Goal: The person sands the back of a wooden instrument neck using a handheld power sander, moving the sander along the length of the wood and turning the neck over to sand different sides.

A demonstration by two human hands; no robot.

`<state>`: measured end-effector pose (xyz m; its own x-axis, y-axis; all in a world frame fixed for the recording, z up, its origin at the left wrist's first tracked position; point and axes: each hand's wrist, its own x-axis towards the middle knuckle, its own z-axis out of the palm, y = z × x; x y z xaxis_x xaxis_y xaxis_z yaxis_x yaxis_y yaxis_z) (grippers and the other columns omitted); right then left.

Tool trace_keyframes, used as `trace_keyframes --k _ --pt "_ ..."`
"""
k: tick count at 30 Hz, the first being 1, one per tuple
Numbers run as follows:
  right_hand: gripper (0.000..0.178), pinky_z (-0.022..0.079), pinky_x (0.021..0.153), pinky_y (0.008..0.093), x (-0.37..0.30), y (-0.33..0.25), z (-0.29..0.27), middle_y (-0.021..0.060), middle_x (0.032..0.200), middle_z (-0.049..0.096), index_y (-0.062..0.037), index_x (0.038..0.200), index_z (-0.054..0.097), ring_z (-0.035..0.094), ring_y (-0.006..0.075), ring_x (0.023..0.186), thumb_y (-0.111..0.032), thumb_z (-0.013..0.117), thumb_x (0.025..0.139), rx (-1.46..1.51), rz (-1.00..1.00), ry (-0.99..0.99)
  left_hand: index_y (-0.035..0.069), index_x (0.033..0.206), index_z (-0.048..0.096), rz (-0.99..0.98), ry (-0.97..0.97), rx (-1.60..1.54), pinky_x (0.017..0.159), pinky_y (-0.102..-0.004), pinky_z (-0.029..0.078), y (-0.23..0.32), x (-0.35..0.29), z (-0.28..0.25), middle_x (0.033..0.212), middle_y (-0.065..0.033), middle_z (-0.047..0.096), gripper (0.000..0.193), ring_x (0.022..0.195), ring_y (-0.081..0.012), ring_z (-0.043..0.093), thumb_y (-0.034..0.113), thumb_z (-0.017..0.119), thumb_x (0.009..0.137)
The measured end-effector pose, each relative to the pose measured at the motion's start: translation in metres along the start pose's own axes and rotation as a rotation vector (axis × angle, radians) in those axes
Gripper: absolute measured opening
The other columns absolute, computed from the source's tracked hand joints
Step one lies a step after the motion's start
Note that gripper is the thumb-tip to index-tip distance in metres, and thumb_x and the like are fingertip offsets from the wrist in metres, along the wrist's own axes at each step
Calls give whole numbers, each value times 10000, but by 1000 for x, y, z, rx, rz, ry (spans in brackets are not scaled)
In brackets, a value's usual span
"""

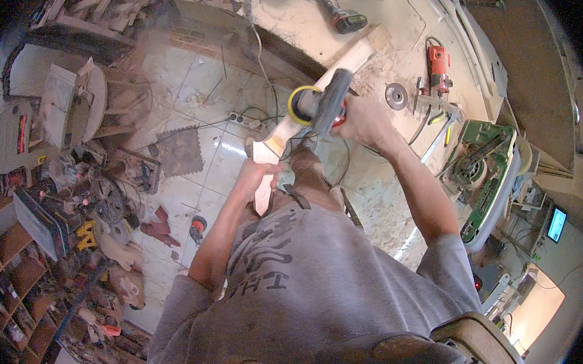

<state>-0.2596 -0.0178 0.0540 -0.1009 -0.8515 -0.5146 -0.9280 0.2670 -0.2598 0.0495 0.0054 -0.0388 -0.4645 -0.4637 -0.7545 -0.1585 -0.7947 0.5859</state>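
Your left hand (256, 179) is clamped on the near end of a long, pale wooden piece (288, 129), fingers closed about its side close to your body. The piece slants away from you, up and to the right, its far end lying at the edge of a dusty, pale wooden worktop (405, 19). Your right hand (363, 121) is wrapped around a dark grey handheld power tool (334, 102) with a round, yellow-rimmed disc; some of those fingers are hidden behind the tool. The disc stands on edge at the wood's left side, about midway along; you cannot tell from here whether they touch.

On the worktop, to the right of your tool, lie a flat, round grey disc (396, 96) and, just beyond it, a red-bodied power tool (439, 68). A grey and red cordless drill (336, 6) lies farther away. A dark mat with notched edges (179, 151) is on the pale tiled floor (219, 177) to your left.
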Motion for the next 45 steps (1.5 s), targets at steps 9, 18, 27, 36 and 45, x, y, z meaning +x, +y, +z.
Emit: trace_keyframes --k 9,18,27,36,45 --pt "593 598 849 514 20 28 -25 256 968 769 -26 1083 744 754 425 947 -483 818 711 20 127 57 -30 1022 681 -71 -57 -73 511 -353 472 -10 5 -8 678 -74 611 227 550 -184 579 139 728 877" --pt "556 592 840 497 33 41 -17 264 929 759 -16 1055 730 754 420 906 -442 819 709 -5 79 117 -33 1042 678 -114 -100 -129 522 -345 476 -13 10 -12 692 -68 606 243 550 -181 567 152 727 893" --pt "639 596 852 520 0 -10 8 272 932 752 5 1100 684 745 439 925 -481 828 710 -50 -70 -67 -48 1036 667 -115 -115 -135 508 -340 461 -13 11 -13 665 -71 587 257 536 -188 560 148 718 879" --pt "622 600 855 527 0 -19 12 261 964 753 -5 1094 682 751 432 934 -510 797 751 -121 -95 -80 -81 1066 674 -103 -129 -135 525 -342 486 -14 11 -15 684 -82 604 281 561 -191 573 124 735 883" --pt "587 580 897 503 10 6 -17 274 997 759 36 984 739 749 423 971 -469 858 708 32 86 98 -77 1076 673 -131 -172 -151 533 -337 478 -25 17 -18 656 -73 585 279 555 -182 557 138 714 902"
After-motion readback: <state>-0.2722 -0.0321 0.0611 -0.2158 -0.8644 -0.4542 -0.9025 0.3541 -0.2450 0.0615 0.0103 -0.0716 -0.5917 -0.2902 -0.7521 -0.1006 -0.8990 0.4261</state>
